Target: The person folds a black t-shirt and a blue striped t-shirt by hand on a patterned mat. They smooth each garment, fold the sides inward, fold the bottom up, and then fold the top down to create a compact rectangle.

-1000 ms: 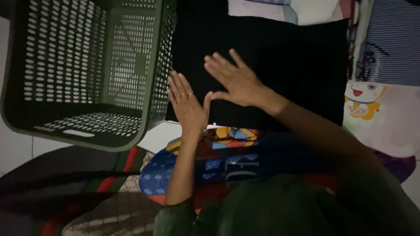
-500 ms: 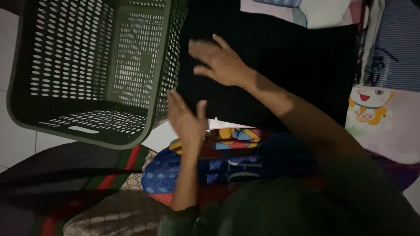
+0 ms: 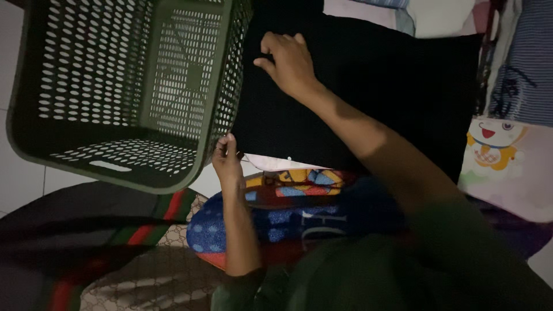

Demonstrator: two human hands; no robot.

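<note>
**A:** What lies closest to the camera?

**B:** The person's dark green sleeves, then a lap covered in patterned cloth (image 3: 288,216): blue with pale dots, plus red and yellow patches. A striped dark fabric (image 3: 115,230) with red and green bands spreads to the left.

**A:** And the hands?

**B:** The left hand (image 3: 226,159) sits at the near left corner of a flat black garment (image 3: 368,92), fingers curled at its edge; whether that grip actually pinches the cloth cannot be told. The right hand (image 3: 290,60) reaches further, its grip clenched on the garment's far left edge, just beside the basket wall.

**A:** Describe the basket.

**B:** An olive green plastic laundry basket (image 3: 124,92), rectangular, its walls pierced with rows of oval holes, lying tipped on a pale tiled floor (image 3: 23,181).

**A:** Beyond that?

**B:** The smooth, matte garment lies spread flat. To its right sit a pale cartoon-print cloth (image 3: 507,161) and a striped fabric (image 3: 527,75).
</note>
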